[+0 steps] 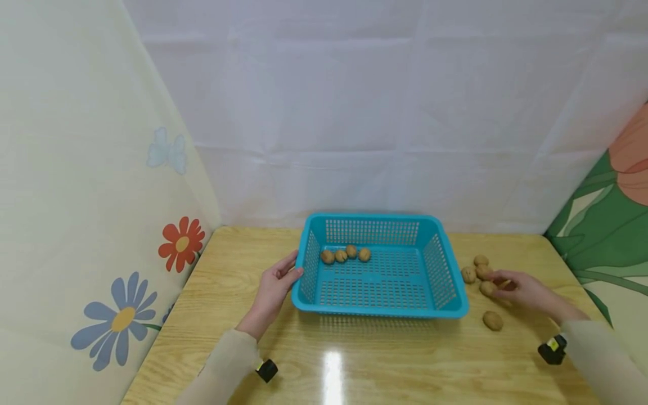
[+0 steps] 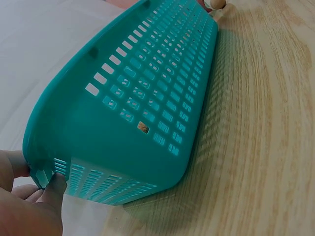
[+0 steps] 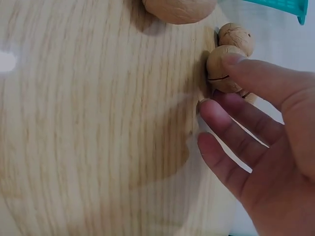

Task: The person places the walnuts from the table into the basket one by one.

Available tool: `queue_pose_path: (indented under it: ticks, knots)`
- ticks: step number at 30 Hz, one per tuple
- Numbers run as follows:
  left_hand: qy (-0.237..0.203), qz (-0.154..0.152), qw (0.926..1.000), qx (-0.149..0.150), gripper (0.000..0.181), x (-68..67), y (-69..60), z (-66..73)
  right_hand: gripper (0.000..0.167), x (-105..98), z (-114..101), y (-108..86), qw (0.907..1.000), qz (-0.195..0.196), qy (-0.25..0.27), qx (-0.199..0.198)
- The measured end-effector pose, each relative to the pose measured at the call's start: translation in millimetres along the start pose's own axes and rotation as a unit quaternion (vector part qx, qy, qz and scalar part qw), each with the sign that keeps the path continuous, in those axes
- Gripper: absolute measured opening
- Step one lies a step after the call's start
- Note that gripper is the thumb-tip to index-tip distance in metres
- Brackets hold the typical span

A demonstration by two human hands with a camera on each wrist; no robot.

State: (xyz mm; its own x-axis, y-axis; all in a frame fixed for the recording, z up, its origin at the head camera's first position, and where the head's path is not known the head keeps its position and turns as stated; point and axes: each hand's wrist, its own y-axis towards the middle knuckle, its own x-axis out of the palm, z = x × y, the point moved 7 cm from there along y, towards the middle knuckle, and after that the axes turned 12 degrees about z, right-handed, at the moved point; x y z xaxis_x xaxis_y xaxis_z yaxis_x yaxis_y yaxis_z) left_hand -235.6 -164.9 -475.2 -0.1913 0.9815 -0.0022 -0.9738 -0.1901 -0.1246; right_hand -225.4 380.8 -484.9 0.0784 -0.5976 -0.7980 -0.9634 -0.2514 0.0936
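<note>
A blue plastic basket [image 1: 379, 312] with perforated walls stands on the table, and several walnuts [image 1: 341, 256] lie along its far left part. My left hand [image 1: 273, 287] holds the basket's left rim, the thumb on one side and fingers beneath, as the left wrist view shows. Right of the basket, my right hand [image 1: 523, 291] is at a small group of walnuts [image 1: 468, 274]. It pinches one walnut [image 3: 224, 71], with the thumb [image 3: 241, 64] on its surface; the index finger is mostly hidden. The other fingers are spread and bent. Another walnut [image 1: 493, 320] lies nearer the front.
The wooden table [image 1: 395, 365] meets a white cloth backdrop [image 1: 354, 112] behind the basket. A flower-printed panel [image 1: 121, 225] stands at the left, and a leaf-printed panel [image 1: 607, 219] at the right.
</note>
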Motion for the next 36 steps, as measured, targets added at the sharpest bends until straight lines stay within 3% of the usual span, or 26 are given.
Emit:
queue_pose_path:
  ticks: [17,27,36]
  knots:
    - [-0.007,-0.007,0.9999,0.003,0.054,1.2,-0.7,0.6,0.039,8,3,-8.7,0.9992,-0.006,0.028,0.028]
    - [-0.005,-0.009,0.9999,0.002,0.054,0.8,-0.5,-0.9,0.037,3,0,-13.5,0.9986,0.016,0.03,0.04]
    - [-0.004,-0.009,0.9999,0.003,0.055,-0.1,-0.6,1.1,0.039,-9,-16,-12.0,0.999,0.034,0.025,0.016]
